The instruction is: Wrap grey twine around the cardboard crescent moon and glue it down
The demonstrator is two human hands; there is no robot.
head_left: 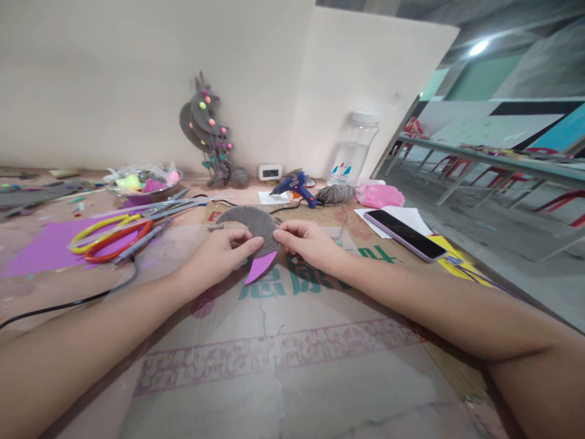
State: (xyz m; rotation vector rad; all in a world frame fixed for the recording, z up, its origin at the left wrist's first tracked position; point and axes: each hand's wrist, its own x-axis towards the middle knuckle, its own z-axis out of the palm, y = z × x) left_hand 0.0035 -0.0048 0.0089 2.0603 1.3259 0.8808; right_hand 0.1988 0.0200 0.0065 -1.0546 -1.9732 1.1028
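A crescent moon (249, 221) of purple card, mostly covered in grey yarn, is held above the cardboard; its lower tip (261, 266) shows bare purple. My left hand (227, 249) grips the crescent's inner side, thumb on top. At the outer right edge, my right hand (305, 241) is closed, with thumb and forefinger pinched at the yarn-covered rim. Whether a strand of yarn lies in that pinch is too small to tell. Behind the hands sits a bundle of grey yarn (337, 194), beside a blue glue gun (297, 188).
Scissors (119, 235) lie on purple sheet (34, 247) at left, near a metal bowl (146, 190). A finished-looking moon ornament (204, 122) leans at the back wall. A clock (270, 172), water bottle (354, 149), pink bag (380, 195) and phone (406, 235) stand or lie around.
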